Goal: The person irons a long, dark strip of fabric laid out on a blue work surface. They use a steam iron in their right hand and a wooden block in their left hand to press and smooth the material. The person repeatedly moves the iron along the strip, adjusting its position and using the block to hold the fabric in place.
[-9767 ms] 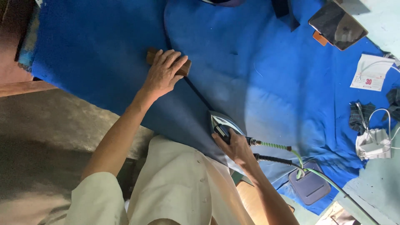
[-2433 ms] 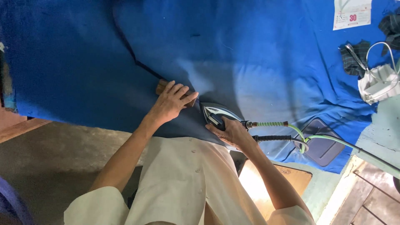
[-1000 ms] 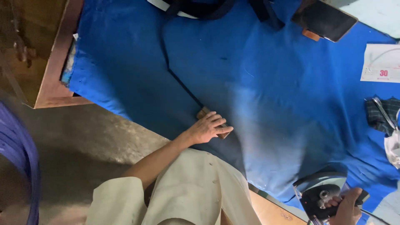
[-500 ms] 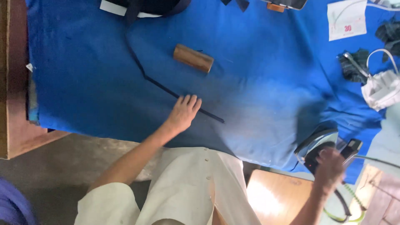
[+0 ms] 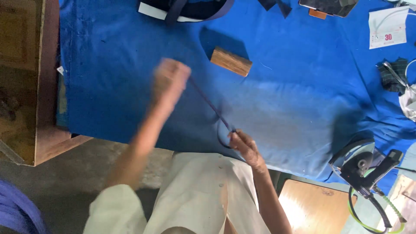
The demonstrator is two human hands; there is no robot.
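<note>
Right hand (image 5: 243, 145): positioned at the near edge of the surface (image 5: 108, 86), fingers pinched on one end of a narrow dark fabric strip (image 5: 210, 104). The strip forms a small loop just beside the fingertips.

Left hand (image 5: 170, 80): raised over the middle of the blue cover, heavily blurred. It appears closed on the far end of the same strip, but the blur prevents confirmation of the grip. The strip runs taut in a straight diagonal line between the two hands, apparently lifted clear of the cover along most of its length.

Wooden block (image 5: 231, 61): lies on the cover beyond the strip, towards the far edge, apart from both hands and touched by neither.

Steam iron (image 5: 356, 158): parked at the near right corner of the surface, tipped up on its heel so that the soleplate faces away from the cover, with a green hose (image 5: 377, 221) and a dark cable trailing off the edge. No hand is on it.

Progress assessment: with the iron set aside and the block released, the pressing stage for this strip is judged complete. The strip is now in handling, stretched between the hands. Further dark fabric pieces (image 5: 186, 8) rest at the far edge; whether they have been pressed cannot be determined
</note>
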